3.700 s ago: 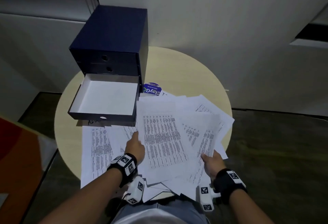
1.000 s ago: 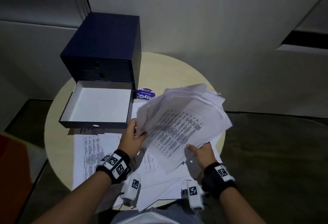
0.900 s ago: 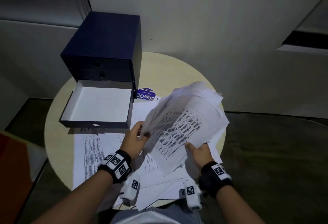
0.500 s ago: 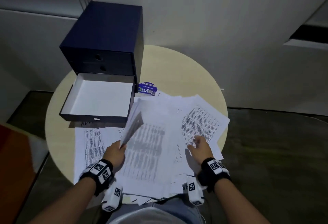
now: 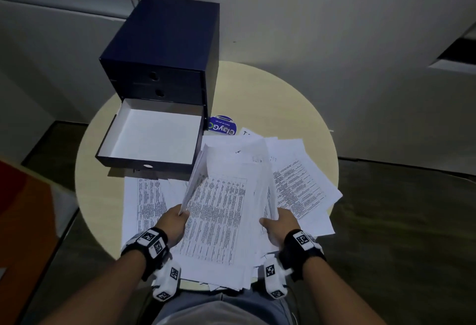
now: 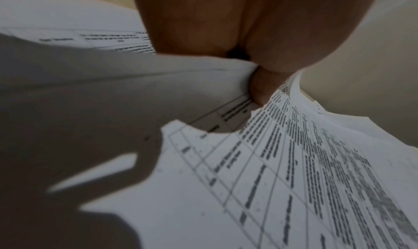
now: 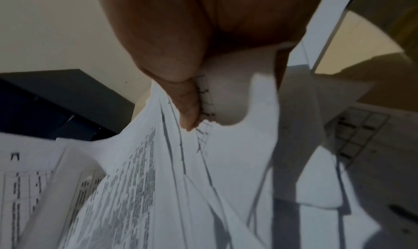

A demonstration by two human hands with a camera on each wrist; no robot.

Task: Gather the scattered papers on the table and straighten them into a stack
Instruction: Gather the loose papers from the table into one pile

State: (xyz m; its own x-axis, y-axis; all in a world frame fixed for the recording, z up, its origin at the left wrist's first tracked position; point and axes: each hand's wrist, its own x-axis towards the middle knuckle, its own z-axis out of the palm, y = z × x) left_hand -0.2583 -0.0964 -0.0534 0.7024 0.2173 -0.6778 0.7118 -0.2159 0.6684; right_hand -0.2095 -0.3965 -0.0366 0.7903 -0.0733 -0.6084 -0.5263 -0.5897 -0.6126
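Gathering is midway: left hand and right hand each pinch a side of the paper bundle at frame centre; loose sheets at right need sweeping in next, I judge.

White printed papers lie fanned, overlapping untidily on the round table.

The papers pinched between the left hand and the right hand are thin matt white sheets printed with grey tables, limp enough to curl at the edges. Beyond the left hand, the drawer box looks like matt navy card with a plain white lining. Under the sheets the table has a smooth, pale, low-sheen top.
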